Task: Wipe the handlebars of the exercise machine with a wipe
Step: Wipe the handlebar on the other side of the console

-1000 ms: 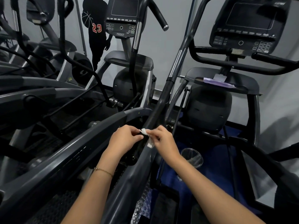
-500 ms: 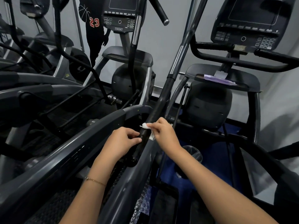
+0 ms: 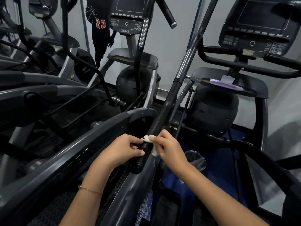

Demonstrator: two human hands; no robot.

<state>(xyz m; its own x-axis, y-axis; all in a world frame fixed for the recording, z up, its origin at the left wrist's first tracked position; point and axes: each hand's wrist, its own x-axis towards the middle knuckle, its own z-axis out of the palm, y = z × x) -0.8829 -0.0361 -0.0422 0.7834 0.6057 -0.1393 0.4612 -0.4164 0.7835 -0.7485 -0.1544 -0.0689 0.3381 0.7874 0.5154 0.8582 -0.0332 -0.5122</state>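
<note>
Handlebar (image 3: 164,108): a black bar rising from its rounded lower end, close in front of me, up and rightward to a chrome sleeve. I work near that lower end, which I judge to be the starting point for a stroke up the grip.

Left: a grey rail (image 3: 81,147) runs alongside the bar. My left forearm crosses above it, with a bracelet (image 3: 90,191) at the wrist.

Left hand (image 3: 118,149): fingers curled, set against the bar's left side. The thumb tip touches the bar and the forefinger tip meets the wipe's left edge. Whether it pinches the wipe I cannot tell. Its purpose appears to be to steady the bar and keep that edge in place.

Wipe (image 3: 149,138): small and white, draped over the top of the bar, with a flap hanging down the right side. Laid so, it can be closed round the tube to clean the full circumference.

Right hand (image 3: 171,149): fingers curled, pinching the wipe from the right and holding it against the bar.

Right: a clear cup (image 3: 195,159) sits low, just beside my right wrist and apart from the bar. Further up, a purple sheet (image 3: 226,84) lies on the tray (image 3: 254,86) under the console (image 3: 260,26).

Status, by my judgement: wiping has barely begun and the upper grip is not yet reached.
</note>
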